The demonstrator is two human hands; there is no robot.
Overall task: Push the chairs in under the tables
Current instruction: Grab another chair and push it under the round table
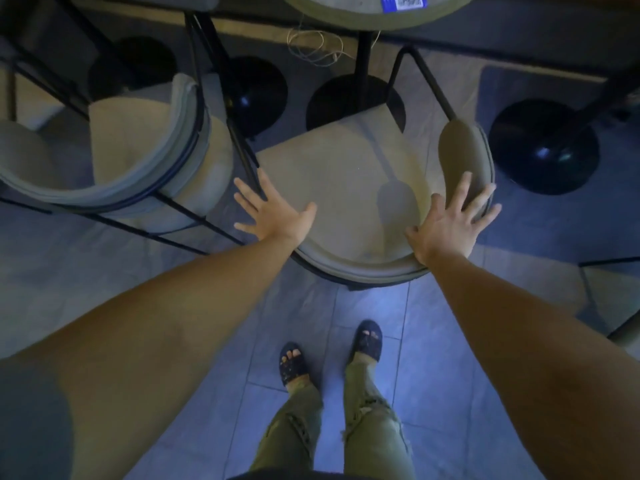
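A beige padded chair (332, 174) with a curved backrest and black metal legs stands right in front of me, its seat reaching toward the round table (346, 8) above. My left hand (273, 213) lies flat with fingers spread at the left end of the backrest. At the backrest's right side rests my right hand (450, 223), also spread open, fingers on the curved pad. Neither hand is closed around anything. A second matching chair (138, 147) stands to the left, beside another table's base.
Round black table bases (543, 147) (353, 105) (256, 91) sit on the grey tiled floor. A coil of thin cord (315, 46) hangs under the round table. Another chair's edge (620, 292) shows at the right. My feet in dark sandals (294, 365) stand behind the chair.
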